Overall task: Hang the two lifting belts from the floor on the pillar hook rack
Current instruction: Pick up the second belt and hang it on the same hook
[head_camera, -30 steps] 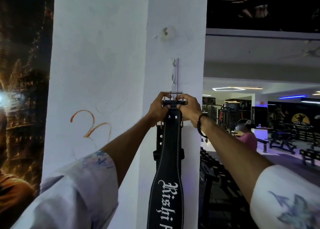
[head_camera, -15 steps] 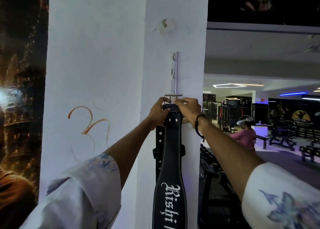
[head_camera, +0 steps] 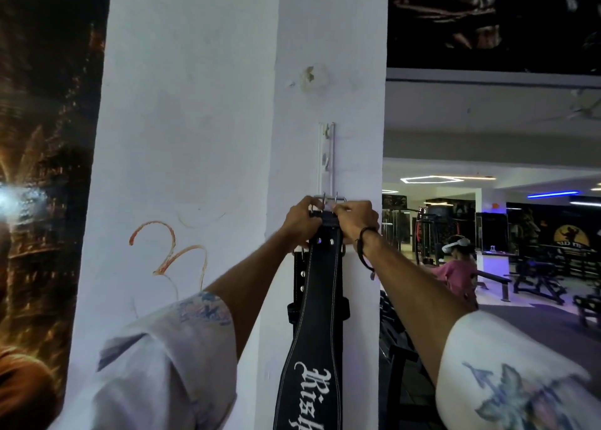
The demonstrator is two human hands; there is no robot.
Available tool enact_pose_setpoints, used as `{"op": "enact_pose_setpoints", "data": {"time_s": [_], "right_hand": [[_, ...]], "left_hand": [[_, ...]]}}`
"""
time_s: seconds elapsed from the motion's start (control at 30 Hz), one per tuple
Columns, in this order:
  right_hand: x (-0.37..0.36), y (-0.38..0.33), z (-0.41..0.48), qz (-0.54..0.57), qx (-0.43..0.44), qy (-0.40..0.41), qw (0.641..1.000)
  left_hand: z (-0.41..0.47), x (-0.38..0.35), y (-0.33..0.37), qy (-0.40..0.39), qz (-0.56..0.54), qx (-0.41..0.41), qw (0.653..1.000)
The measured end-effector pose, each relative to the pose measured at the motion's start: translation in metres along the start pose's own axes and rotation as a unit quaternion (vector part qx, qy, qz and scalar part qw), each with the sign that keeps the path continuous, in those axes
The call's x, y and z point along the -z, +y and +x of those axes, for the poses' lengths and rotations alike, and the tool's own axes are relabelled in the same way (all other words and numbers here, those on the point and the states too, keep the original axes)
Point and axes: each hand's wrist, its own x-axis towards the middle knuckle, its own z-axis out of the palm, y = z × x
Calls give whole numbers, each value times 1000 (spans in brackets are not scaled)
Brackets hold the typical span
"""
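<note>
Both arms were up at the white pillar (head_camera: 201,136), and the action was all at the buckle end of the black lifting belt (head_camera: 320,302). The left hand (head_camera: 300,223) was clamped on the left side of the belt's top edge, fingers curled tight over the leather and the metal buckle (head_camera: 328,200). The right hand (head_camera: 356,219) gripped the right side of that same top edge, closed firmly, with a dark cord bracelet (head_camera: 364,247) round its wrist. Between the two hands the silver buckle frame and its two prongs poked up, sitting right at the bottom of the white hook rack (head_camera: 327,159), a narrow vertical strip fixed to the pillar's front face. Whether the buckle was actually caught on a hook, I could not tell; the hands covered that spot.

The belt hung straight down the pillar face from the hands, widening toward the bottom, with white gothic lettering on it running out of view. Behind it, just to the left and against the pillar, a second black belt (head_camera: 299,276) with silver studs peeked out, mostly hidden by the front one.

White patterned sleeves (head_camera: 169,358) filled the lower corners. An orange scrawl (head_camera: 169,250) marked the pillar's left face. Off to the right, deep in the gym, a seated person in a pink top (head_camera: 457,275) was near benches and machines.
</note>
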Motion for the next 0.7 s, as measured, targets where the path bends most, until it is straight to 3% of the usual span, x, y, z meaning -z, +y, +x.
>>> {"op": "enact_pose_setpoints", "data": {"time_s": [0.17,0.47,0.7], "right_hand": [[3,6,-1,-4,-5,-12,1000],[4,3,-6,-64,9,7,998],[15,-3,-1,-49,-20,-33,998]], "left_hand": [[-4,-6,-9,-9,-39,25,999],[12,-17,-11,142,57,14,988],[15,-16,0,195,75,55,976]]}}
